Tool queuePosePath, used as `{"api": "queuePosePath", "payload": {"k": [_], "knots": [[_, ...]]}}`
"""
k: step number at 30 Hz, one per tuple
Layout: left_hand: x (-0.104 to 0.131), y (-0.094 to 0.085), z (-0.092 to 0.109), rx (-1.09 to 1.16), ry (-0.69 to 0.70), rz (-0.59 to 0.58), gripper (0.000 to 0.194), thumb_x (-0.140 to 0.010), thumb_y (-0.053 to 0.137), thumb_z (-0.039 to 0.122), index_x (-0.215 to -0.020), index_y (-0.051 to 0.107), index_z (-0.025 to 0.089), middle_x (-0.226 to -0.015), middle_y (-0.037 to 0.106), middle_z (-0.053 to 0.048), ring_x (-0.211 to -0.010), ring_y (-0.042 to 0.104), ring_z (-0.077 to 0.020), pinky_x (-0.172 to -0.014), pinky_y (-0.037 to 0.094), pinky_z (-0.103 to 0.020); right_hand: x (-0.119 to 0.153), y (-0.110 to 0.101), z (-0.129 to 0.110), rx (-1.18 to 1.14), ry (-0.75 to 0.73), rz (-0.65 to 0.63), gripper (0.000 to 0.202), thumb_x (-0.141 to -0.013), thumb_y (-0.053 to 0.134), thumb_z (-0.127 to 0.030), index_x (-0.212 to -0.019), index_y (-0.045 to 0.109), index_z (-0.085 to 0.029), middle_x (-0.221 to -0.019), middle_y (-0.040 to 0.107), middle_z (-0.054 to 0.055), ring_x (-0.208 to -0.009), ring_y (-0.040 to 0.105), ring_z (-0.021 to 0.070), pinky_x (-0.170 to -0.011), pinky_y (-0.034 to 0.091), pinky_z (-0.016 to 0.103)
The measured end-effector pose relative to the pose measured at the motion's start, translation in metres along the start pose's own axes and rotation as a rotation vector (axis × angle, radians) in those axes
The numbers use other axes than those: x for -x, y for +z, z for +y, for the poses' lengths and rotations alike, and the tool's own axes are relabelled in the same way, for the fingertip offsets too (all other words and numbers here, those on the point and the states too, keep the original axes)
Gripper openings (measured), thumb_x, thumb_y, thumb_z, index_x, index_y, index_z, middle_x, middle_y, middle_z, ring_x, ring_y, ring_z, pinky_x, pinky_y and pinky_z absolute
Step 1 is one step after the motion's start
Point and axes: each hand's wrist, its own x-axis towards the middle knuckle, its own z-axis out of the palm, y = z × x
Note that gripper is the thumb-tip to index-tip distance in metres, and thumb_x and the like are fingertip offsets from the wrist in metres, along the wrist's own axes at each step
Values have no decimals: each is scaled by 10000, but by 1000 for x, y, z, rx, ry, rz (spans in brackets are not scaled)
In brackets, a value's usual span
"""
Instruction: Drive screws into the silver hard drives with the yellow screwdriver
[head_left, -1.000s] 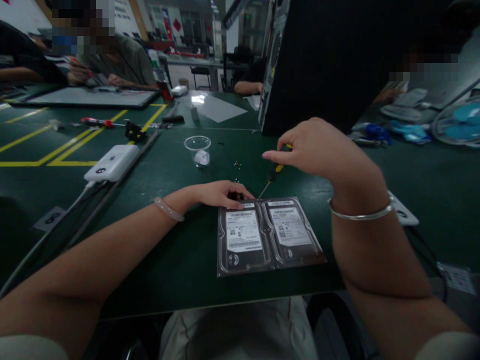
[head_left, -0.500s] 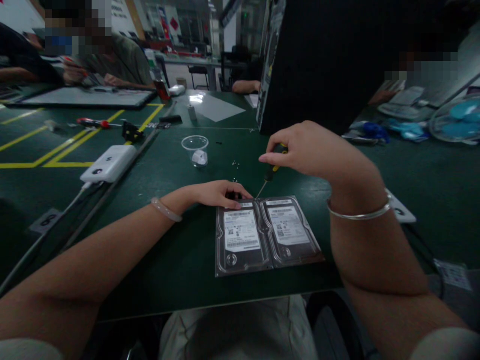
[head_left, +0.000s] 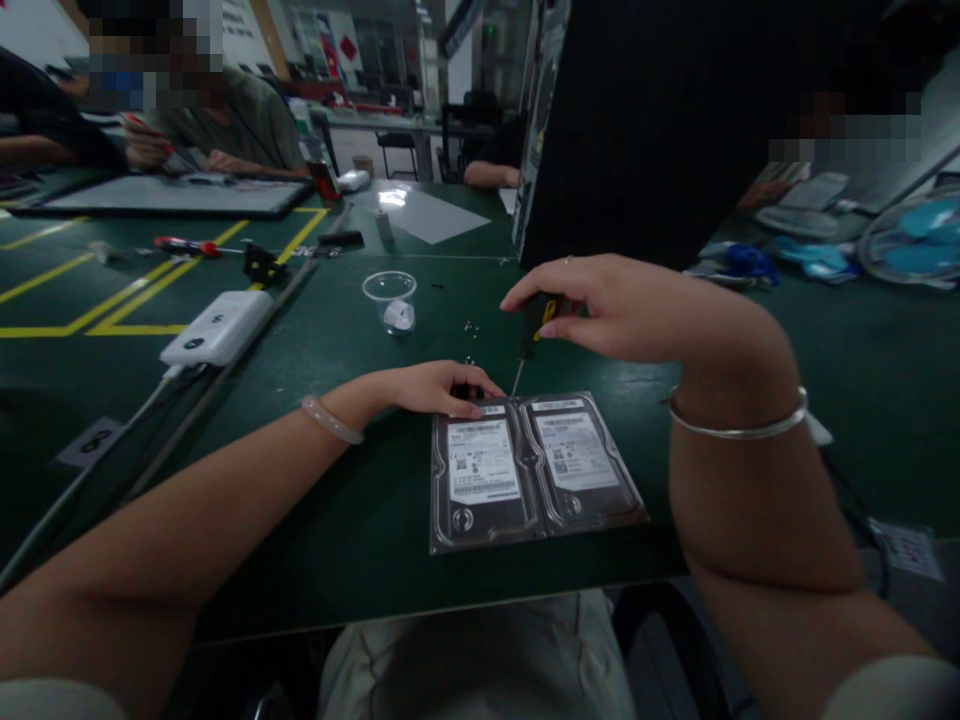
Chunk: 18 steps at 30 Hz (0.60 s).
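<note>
Two hard drives lie flat side by side, label side up: the left hard drive [head_left: 484, 520] and the right hard drive [head_left: 592, 505]. My left hand [head_left: 439, 387] grips the far edge of the left one, thumb on its top and fingers along the back side. A black-and-yellow screwdriver [head_left: 529, 335] is in my right hand [head_left: 592, 300], its handle between thumb and fingers. Its shaft slants down so the tip meets the far edge near where the drives join. Whether the tip sits in a screw is too small to tell. Several small screws [head_left: 470, 328] lie behind the drives.
A clear plastic cup [head_left: 390, 300] with something white inside stands behind my left hand. A large black computer case [head_left: 637, 130] rises at the back right. To the left are a white power strip [head_left: 217, 328] and a red-handled screwdriver [head_left: 187, 246]. Other people sit across the table.
My right hand has shifted its fingers round the screwdriver handle and turned at the wrist. The screwdriver stands more upright, its tip at about the same spot. My left hand and the drives stay put.
</note>
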Motion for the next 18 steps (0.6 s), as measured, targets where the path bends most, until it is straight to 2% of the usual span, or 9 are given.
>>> {"api": "queuePosePath", "payload": {"k": [2, 4, 7, 9, 12, 14, 18], "knots": [[0, 0, 1, -6, 3, -4, 442, -909, 641, 417, -1300, 618, 212, -1255, 661, -70, -1077, 619, -196, -930, 461, -316, -4, 2, -6, -21, -20, 27, 363, -881, 635, -351, -1202, 676, -188, -1171, 700, 53, -994, 642, 194, -845, 465, 319], [-1, 0, 2, -18, 4, -6, 439, -909, 640, 409, -1301, 620, 210, -1232, 667, -70, -1051, 619, -188, -917, 461, -310, -8, 5, -12, 4, 1, 73, 326, -895, 621, -442, -1070, 720, -185, -1036, 718, 35, -914, 642, 180, -804, 450, 313], [-1, 0, 2, -25, 13, 0, 436, -909, 644, 407, -1303, 622, 222, -1211, 668, -64, -1032, 617, -178, -898, 460, -293, -14, 10, -18, 91, 88, 128, 398, -959, 509, -484, -811, 720, -182, -809, 689, 21, -816, 626, 170, -783, 424, 322], [-2, 0, 2, -25, 16, 1, 435, -909, 646, 406, -1307, 619, 230, -1208, 667, -57, -1030, 615, -172, -894, 459, -284, -17, 13, -19, 124, 116, 149, 441, -989, 447, -453, -761, 700, -174, -781, 680, 34, -798, 620, 172, -781, 416, 327], [-2, 0, 2, -35, 6, 5, 442, -907, 647, 407, -1309, 617, 227, -1210, 663, -55, -1034, 611, -170, -904, 453, -281, -19, 17, -17, 89, 104, 172, 320, -986, 398, -293, -932, 689, -172, -860, 699, 48, -797, 619, 171, -758, 413, 318], [-2, 0, 4, -35, 0, 2, 440, -908, 642, 410, -1305, 619, 220, -1210, 662, -59, -1035, 610, -174, -909, 452, -286, -18, 19, -16, 26, 91, 179, 262, -929, 415, -192, -1082, 627, -178, -924, 700, 49, -811, 614, 168, -740, 413, 304], [-2, 0, 5, -34, 12, 1, 430, -911, 639, 403, -1301, 621, 223, -1199, 663, -58, -1020, 604, -170, -906, 454, -286, -17, 20, -17, -78, 91, 171, 317, -838, 470, -149, -1152, 500, -178, -1014, 666, 66, -844, 598, 161, -721, 416, 288]]}}
